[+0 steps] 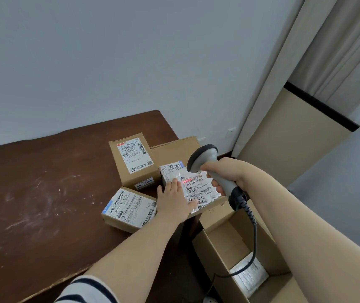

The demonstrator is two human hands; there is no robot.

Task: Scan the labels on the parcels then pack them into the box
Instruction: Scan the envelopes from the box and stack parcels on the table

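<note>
My right hand [225, 173] grips a grey barcode scanner [205, 162] and points it down at a white-labelled parcel [198, 189] at the table's right edge. A red scan line lies across that parcel's barcode. My left hand [174, 200] rests flat on the left part of the same parcel, fingers spread. Two more cardboard parcels lie on the table: a taller one [134, 160] behind and a flat one [128, 209] to the left. An open cardboard box [216, 243] stands below the table edge with one wrapped parcel [250, 275] inside.
The dark brown table [43, 193] is scratched and bare on its left. Another cardboard box [174, 149] sits behind the scanned parcel. The scanner's coiled cable [252, 217] hangs over the open box. A curtain [288, 73] and a wall stand to the right.
</note>
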